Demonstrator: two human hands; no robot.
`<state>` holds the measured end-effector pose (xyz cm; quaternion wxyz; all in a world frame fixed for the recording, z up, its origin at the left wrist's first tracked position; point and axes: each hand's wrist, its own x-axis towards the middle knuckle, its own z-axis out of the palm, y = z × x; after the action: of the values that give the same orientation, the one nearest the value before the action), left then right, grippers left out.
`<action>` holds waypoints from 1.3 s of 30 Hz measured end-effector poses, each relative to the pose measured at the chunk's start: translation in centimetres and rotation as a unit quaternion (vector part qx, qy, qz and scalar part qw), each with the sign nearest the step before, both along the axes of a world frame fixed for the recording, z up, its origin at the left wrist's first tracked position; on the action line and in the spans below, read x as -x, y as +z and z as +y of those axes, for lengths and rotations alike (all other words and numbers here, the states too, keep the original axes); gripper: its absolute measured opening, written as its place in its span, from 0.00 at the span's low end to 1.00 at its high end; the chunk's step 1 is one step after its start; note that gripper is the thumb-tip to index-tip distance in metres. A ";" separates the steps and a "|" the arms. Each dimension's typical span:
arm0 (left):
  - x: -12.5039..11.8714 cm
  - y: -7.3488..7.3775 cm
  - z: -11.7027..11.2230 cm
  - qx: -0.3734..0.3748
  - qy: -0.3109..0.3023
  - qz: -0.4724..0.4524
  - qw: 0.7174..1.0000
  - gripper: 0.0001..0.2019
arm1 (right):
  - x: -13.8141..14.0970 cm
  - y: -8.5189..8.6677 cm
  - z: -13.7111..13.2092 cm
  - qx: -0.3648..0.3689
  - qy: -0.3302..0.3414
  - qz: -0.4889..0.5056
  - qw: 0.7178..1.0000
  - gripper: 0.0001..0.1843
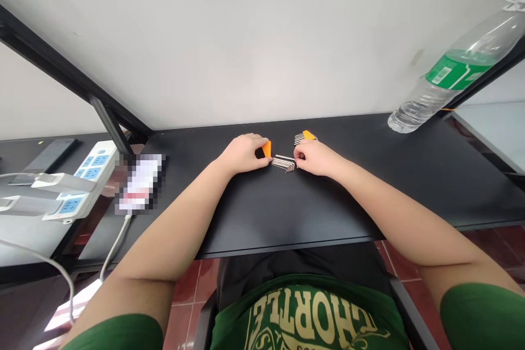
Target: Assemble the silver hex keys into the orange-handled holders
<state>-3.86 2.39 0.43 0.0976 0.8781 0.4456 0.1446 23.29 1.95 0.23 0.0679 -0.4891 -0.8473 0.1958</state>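
On the black table [262,208], my left hand [244,153] is closed around an orange holder [267,149] with a row of silver hex keys [284,163] sticking out to the right. My right hand [314,157] pinches the free ends of those keys from the right side. Just behind my right hand lies a second orange holder with hex keys [304,136], untouched.
A clear plastic water bottle with a green label [451,74] lies at the table's far right. A phone on a white cable [139,183] rests at the left edge. A white power strip [82,180] sits further left. A white wall rises behind the table.
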 end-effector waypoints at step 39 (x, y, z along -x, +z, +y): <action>-0.9 0.0 -0.8 -0.028 -0.088 -0.079 0.993 0.11 | -1.4 0.8 -0.8 -0.191 0.082 0.161 0.965 0.18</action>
<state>-3.00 1.60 0.44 0.1202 0.9019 0.3537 0.2167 24.66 1.18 1.00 0.2796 -0.3583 -0.8837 0.1120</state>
